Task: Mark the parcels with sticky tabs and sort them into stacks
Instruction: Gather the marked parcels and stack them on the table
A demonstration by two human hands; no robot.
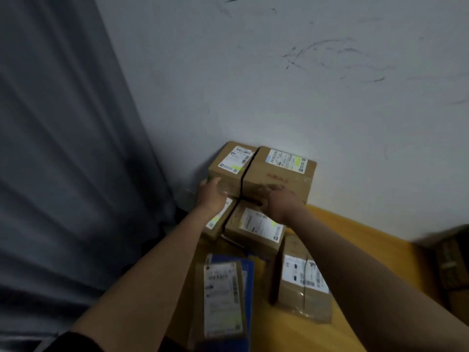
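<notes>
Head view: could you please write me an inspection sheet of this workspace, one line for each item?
Surface: yellow table, set in a corner.
Job's things: back-left parcel and back-right parcel side by side at the wall; front-left parcel and front-right parcel lower, before them; nearer, a flat parcel and a taped parcel. Yellow-green tabs on the first four labels.
Clutter: dark object at right edge, blurred.
Hands: left hand open against back-left parcel; right hand on back-right parcel, grip blurred.
Cables: nothing seen.
Surroundings: grey curtain, scuffed white wall.
</notes>
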